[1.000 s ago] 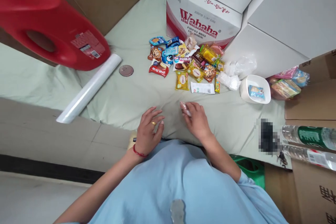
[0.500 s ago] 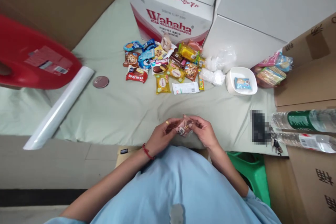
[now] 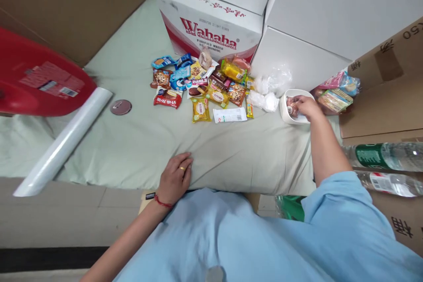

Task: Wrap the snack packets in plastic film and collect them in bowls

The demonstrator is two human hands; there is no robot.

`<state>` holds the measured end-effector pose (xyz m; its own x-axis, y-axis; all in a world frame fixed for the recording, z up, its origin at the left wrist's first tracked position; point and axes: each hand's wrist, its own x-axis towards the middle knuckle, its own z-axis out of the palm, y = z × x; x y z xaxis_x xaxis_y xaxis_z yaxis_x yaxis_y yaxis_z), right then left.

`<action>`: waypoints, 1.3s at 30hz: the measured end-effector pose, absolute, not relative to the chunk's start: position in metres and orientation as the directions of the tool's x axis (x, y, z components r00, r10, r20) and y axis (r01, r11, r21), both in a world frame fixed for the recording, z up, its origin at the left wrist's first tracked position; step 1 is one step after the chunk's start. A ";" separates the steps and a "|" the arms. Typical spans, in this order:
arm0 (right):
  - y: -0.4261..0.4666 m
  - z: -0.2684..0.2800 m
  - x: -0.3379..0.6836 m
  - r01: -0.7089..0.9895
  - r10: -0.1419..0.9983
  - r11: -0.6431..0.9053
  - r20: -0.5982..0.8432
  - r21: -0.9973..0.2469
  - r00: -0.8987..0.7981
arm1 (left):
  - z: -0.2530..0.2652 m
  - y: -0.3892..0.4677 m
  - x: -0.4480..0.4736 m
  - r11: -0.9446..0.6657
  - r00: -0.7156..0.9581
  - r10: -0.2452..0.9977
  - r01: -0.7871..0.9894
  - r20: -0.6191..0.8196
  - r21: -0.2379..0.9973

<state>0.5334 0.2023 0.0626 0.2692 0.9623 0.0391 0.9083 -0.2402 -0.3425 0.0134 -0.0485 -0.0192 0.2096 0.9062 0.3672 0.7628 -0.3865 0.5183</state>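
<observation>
My right hand (image 3: 308, 106) is inside a small white bowl (image 3: 286, 116) on the right of the table. Its fingers are closed on a pinkish-brown wrapped snack (image 3: 291, 105), which lies low between the bowl's walls. The fingers and forearm hide much of the bowl's inside. Near the front edge, my left hand (image 3: 174, 177) rests palm down on the cloth, holding nothing, its fingers loosely bent. Several packaged snacks (image 3: 200, 109) form a heap ahead of it, with a white packet (image 3: 230, 115) in front.
Crumpled clear plastic bags (image 3: 271, 84) lie left of the bowl; a bag of snacks (image 3: 336, 97) sits to its right. Water bottles (image 3: 383, 155) lie far right. A white roll (image 3: 66, 141), brown disc (image 3: 120, 107) and red jug (image 3: 42, 75) are left. A Wahaba-style carton (image 3: 211, 31) stands behind.
My right hand has carried the wrapped snack from in front of my body right and forward into the bowl. My left hand has let go of it and moved left onto the table edge.
</observation>
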 end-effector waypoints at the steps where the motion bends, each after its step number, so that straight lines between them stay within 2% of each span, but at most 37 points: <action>1: 0.206 0.060 0.522 0.929 0.968 -0.240 0.005 -0.283 0.251 | -0.021 -0.049 0.015 -0.409 0.225 0.893 0.769 0.391 0.492; 3: 0.205 0.058 0.500 0.965 0.976 -0.204 0.043 -0.164 0.213 | -0.022 -0.048 0.017 -0.429 0.237 0.878 0.774 0.415 0.466; 5: 0.200 0.062 0.484 0.982 0.963 -0.164 0.200 -0.099 0.181 | -0.022 -0.047 0.018 -0.439 0.244 0.873 0.769 0.422 0.465; 7: 0.193 0.071 0.470 0.985 0.922 -0.123 0.354 -0.117 0.157 | -0.021 -0.047 0.018 -0.453 0.255 0.867 0.759 0.428 0.467; 9: 0.189 0.080 0.455 0.982 0.904 -0.034 0.414 -0.184 0.109 | -0.022 -0.047 0.017 -0.466 0.264 0.861 0.753 0.434 0.466; 12: 0.187 0.082 0.428 0.944 0.937 0.199 0.333 -0.263 -0.105 | -0.025 -0.047 0.016 -0.476 0.265 0.857 0.736 0.442 0.481; 15: 0.191 0.073 0.402 0.923 0.947 0.316 0.136 -0.222 -0.291 | -0.028 -0.048 0.017 -0.478 0.257 0.860 0.709 0.442 0.519; 17: 0.193 0.067 0.390 0.948 0.966 0.260 0.039 -0.182 -0.257 | -0.027 -0.050 0.016 -0.468 0.239 0.868 0.686 0.435 0.557; 19: 0.190 0.067 0.382 0.953 0.986 0.165 0.057 -0.255 -0.156 | -0.024 -0.053 0.012 -0.433 0.192 0.889 0.645 0.415 0.630; 21: 0.179 0.072 0.376 0.855 0.991 0.097 0.125 -0.510 -0.038 | -0.017 -0.055 0.007 -0.360 0.113 0.924 0.574 0.365 0.736; 23: 0.156 0.078 0.367 0.585 0.990 0.043 0.111 -0.810 0.082 | -0.006 -0.056 0.004 -0.243 0.038 0.966 0.482 0.257 0.842; 25: 0.124 0.080 0.352 0.268 0.991 -0.034 0.002 -0.963 0.135 | 0.006 -0.052 0.005 -0.080 0.015 0.997 0.367 0.081 0.927; 27: 0.087 0.075 0.331 0.096 0.986 -0.109 -0.096 -0.989 0.139 | 0.018 -0.043 0.015 0.113 0.058 0.990 0.199 -0.126 0.974; 29: 0.052 0.065 0.307 0.060 0.977 -0.160 -0.150 -0.985 0.151 | 0.028 -0.032 0.032 0.286 0.134 0.950 -0.019 -0.281 0.958; 31: 0.023 0.055 0.286 0.069 0.971 -0.200 -0.189 -0.977 0.147 | 0.033 -0.019 0.053 0.377 0.190 0.919 -0.157 -0.347 0.913; 34: -0.003 0.047 0.273 0.039 0.964 -0.264 -0.262 -0.964 0.056 | 0.029 -0.005 0.078 0.483 0.260 0.869 -0.263 -0.421 0.835; 39: 0.000 0.055 0.305 -0.211 0.928 -0.359 -0.373 -0.909 0.027 | 0.010 0.001 0.089 0.543 0.280 0.839 -0.363 -0.467 0.757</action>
